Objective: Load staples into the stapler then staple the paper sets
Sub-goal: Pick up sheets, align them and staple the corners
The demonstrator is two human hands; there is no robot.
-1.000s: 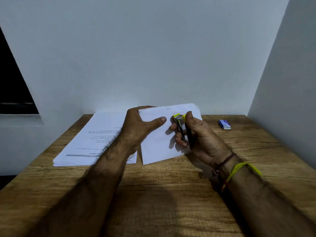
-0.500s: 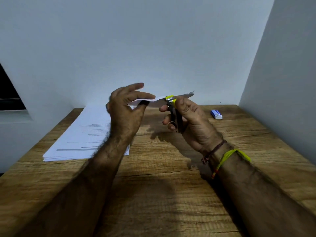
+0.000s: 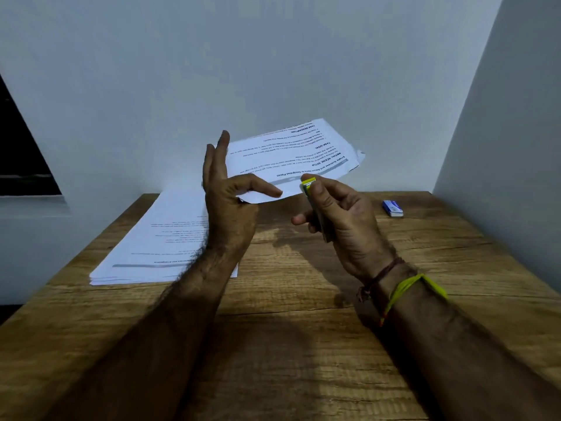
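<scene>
Paper set (image 3: 291, 153): being pinched at its near corner in the left hand (image 3: 226, 205) grip, raised above the tabletop (image 3: 303, 344). Stapler (image 3: 317, 208): being clasped upright in the right hand (image 3: 343, 220) grip, nose touching the sheet's edge. Paper stack (image 3: 158, 241): lying left. Staple box (image 3: 392, 208): lying far right.

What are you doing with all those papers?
A person is stapling paper sets at a wooden table. The left hand pinches a paper set by its edge and holds it up off the table. The right hand grips a small stapler at the set's corner. A paper stack lies on the left, and a small blue box sits on the right.
</scene>
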